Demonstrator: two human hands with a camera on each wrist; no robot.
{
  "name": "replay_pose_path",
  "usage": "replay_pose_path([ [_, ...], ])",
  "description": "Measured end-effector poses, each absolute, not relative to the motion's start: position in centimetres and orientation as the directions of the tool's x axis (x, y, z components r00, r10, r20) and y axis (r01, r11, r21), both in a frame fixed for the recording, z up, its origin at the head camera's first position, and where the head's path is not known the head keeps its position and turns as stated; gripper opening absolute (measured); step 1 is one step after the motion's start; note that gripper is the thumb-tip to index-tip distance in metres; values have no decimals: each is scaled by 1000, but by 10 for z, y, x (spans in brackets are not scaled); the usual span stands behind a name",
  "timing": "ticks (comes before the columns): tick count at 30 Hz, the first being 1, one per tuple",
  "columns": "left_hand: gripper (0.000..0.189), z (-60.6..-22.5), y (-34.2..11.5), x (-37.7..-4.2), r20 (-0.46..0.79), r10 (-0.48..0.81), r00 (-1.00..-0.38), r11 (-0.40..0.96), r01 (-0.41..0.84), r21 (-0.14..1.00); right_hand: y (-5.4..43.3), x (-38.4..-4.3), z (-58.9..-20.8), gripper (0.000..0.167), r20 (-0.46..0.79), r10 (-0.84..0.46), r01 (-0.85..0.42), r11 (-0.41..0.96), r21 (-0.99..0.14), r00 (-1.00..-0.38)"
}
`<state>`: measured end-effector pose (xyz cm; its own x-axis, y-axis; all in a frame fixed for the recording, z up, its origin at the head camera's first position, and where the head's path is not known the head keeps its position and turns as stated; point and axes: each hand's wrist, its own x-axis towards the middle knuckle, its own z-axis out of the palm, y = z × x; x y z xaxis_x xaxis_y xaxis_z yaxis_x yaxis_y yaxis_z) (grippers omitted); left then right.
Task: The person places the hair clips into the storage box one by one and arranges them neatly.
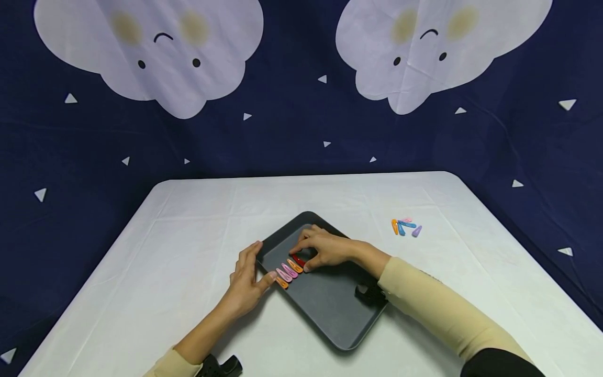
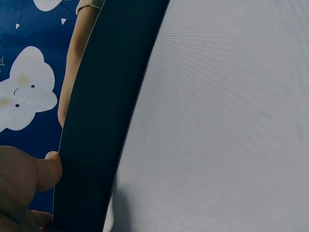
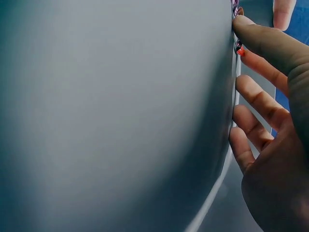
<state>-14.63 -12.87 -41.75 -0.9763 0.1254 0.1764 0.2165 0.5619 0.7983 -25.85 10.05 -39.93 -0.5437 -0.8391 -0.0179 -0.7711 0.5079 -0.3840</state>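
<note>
A dark grey tray (image 1: 330, 309) lies at an angle on the table. In it, a row of hair clips runs along the left side: an orange clip (image 1: 281, 283), two pink clips (image 1: 285, 275) and another orange clip (image 1: 295, 266). At the row's upper end my right hand (image 1: 327, 248) pinches a red hair clip (image 1: 299, 260) between thumb and index finger, close over the tray floor. My left hand (image 1: 247, 283) rests at the tray's left corner, fingers fairly straight along the rim. Its thumb (image 2: 50, 169) touches the tray rim (image 2: 96, 121).
Several loose hair clips, among them an orange clip (image 1: 394, 226), a blue clip (image 1: 401, 230) and a purple clip (image 1: 416, 231), lie on the white-covered table (image 1: 188, 225) to the right beyond the tray. Behind the table hangs a dark blue cloth (image 1: 292, 146) with clouds.
</note>
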Motion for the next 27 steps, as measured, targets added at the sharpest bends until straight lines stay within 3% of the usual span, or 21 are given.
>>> replay_pose_path([
  [27, 73, -417, -129, -145, 194, 127, -973, 564, 232, 792, 101, -258, -398, 53, -32, -829, -751, 522, -403, -559],
])
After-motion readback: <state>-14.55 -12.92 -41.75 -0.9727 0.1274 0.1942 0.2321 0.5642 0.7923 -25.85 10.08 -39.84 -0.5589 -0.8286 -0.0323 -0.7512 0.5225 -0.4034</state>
